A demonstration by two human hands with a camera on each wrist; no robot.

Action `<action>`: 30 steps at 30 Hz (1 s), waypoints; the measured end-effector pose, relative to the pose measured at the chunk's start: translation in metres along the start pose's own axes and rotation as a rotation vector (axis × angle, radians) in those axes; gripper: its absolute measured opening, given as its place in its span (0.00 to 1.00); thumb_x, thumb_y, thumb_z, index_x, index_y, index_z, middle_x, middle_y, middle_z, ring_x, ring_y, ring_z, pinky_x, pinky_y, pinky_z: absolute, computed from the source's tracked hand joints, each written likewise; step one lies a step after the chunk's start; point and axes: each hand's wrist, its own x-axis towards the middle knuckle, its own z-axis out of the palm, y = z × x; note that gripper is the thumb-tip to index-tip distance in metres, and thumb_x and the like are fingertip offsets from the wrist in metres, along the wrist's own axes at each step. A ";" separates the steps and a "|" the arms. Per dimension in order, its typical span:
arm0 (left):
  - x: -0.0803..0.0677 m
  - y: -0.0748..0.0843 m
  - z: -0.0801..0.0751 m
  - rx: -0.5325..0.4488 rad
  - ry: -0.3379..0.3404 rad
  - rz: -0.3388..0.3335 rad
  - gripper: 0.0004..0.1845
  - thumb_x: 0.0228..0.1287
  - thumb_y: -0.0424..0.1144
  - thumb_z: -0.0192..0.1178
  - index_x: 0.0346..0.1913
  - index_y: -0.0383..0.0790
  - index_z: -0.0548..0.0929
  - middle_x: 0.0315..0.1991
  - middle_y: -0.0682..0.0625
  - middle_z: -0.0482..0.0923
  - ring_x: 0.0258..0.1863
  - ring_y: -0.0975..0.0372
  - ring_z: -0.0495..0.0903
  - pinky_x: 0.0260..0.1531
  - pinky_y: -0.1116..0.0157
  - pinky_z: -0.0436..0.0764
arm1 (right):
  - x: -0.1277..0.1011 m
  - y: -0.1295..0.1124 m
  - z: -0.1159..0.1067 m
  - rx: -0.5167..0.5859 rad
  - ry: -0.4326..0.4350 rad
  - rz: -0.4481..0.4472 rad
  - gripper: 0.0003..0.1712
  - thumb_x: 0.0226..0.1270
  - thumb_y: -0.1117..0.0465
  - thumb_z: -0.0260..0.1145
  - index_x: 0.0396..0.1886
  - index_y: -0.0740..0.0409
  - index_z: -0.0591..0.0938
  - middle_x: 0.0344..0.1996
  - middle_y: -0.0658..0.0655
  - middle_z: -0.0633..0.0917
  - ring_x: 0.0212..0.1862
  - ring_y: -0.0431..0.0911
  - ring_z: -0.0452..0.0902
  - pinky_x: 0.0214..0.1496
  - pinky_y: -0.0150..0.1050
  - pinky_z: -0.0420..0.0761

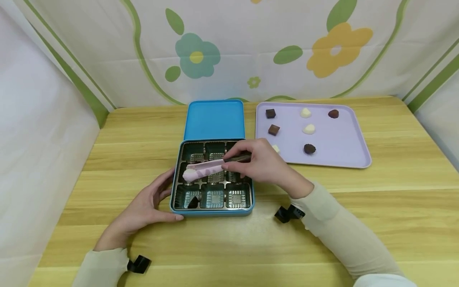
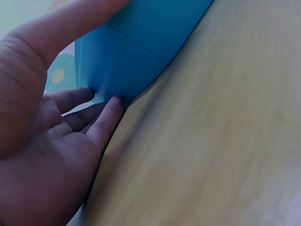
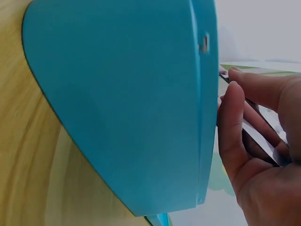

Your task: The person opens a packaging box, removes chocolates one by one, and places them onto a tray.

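My right hand (image 1: 263,161) grips pink-tipped tongs (image 1: 208,170) by their dark handle, above a blue tin (image 1: 215,213). A white chocolate (image 1: 189,175) is at the tongs' tips, over the left middle part of the tin. Inside the tin is a dark metallic insert with several compartments; a dark chocolate (image 1: 193,202) lies in the front left one. My left hand (image 1: 143,205) touches the tin's front left corner, fingertips against the left wall and thumb along the front. In the left wrist view, the fingers (image 2: 108,120) look fairly straight against the blue wall (image 2: 127,56).
The tin's blue lid (image 1: 215,119) stands open behind it. To the right, a lilac tray (image 1: 340,147) bears several dark, brown and white chocolates, one white piece (image 1: 275,148) partly hidden by my right hand. Patterned cloth (image 1: 244,71) hangs behind the wooden table (image 1: 401,191).
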 end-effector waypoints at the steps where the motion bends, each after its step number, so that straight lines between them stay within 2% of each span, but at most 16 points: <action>1: 0.000 0.000 0.000 0.000 -0.001 0.001 0.67 0.48 0.26 0.85 0.88 0.51 0.55 0.86 0.43 0.57 0.78 0.72 0.65 0.72 0.79 0.72 | -0.001 0.001 -0.001 0.010 0.009 0.011 0.06 0.69 0.64 0.78 0.44 0.56 0.93 0.40 0.56 0.92 0.25 0.51 0.87 0.28 0.43 0.90; 5: 0.002 0.000 0.000 0.009 -0.003 0.005 0.67 0.48 0.26 0.85 0.88 0.52 0.56 0.86 0.43 0.57 0.78 0.72 0.64 0.72 0.79 0.71 | -0.007 0.005 -0.013 0.045 0.052 0.054 0.07 0.69 0.64 0.78 0.45 0.57 0.93 0.36 0.57 0.92 0.25 0.49 0.85 0.27 0.44 0.89; 8: 0.003 0.000 0.000 0.011 -0.004 0.003 0.66 0.48 0.27 0.85 0.88 0.52 0.56 0.86 0.44 0.57 0.78 0.73 0.64 0.72 0.80 0.71 | -0.014 0.006 -0.029 0.065 0.107 0.094 0.09 0.69 0.65 0.77 0.47 0.58 0.93 0.36 0.57 0.91 0.27 0.52 0.86 0.30 0.43 0.90; 12: 0.002 0.000 0.001 0.007 -0.012 0.002 0.66 0.49 0.27 0.85 0.88 0.52 0.55 0.86 0.43 0.56 0.78 0.74 0.64 0.72 0.80 0.70 | -0.028 0.012 -0.056 0.057 0.216 0.085 0.09 0.70 0.65 0.77 0.48 0.61 0.92 0.32 0.59 0.90 0.27 0.49 0.85 0.28 0.36 0.87; 16: 0.002 0.000 0.002 0.008 -0.023 0.009 0.66 0.50 0.27 0.84 0.88 0.52 0.55 0.87 0.43 0.55 0.78 0.74 0.63 0.72 0.80 0.70 | -0.050 0.021 -0.086 0.088 0.355 0.056 0.09 0.69 0.67 0.77 0.46 0.65 0.92 0.28 0.55 0.90 0.23 0.42 0.82 0.23 0.32 0.80; 20: 0.003 -0.001 0.002 0.007 -0.023 0.009 0.67 0.49 0.27 0.84 0.88 0.51 0.55 0.86 0.42 0.56 0.78 0.74 0.64 0.71 0.80 0.71 | -0.077 0.034 -0.114 0.206 0.490 0.081 0.08 0.68 0.70 0.77 0.45 0.67 0.92 0.29 0.50 0.92 0.22 0.41 0.82 0.26 0.30 0.82; 24: 0.003 -0.002 0.002 0.011 -0.018 0.004 0.67 0.48 0.27 0.85 0.88 0.51 0.55 0.86 0.41 0.56 0.77 0.75 0.64 0.71 0.81 0.71 | -0.101 0.051 -0.141 0.312 0.600 0.076 0.07 0.67 0.73 0.76 0.44 0.69 0.92 0.31 0.50 0.94 0.23 0.42 0.82 0.27 0.30 0.84; 30: 0.002 -0.005 0.002 0.009 -0.009 -0.006 0.67 0.48 0.26 0.85 0.88 0.50 0.55 0.87 0.40 0.54 0.77 0.76 0.64 0.70 0.81 0.71 | -0.133 0.078 -0.173 0.358 0.729 0.132 0.08 0.65 0.74 0.76 0.43 0.69 0.93 0.30 0.51 0.94 0.23 0.41 0.83 0.27 0.29 0.86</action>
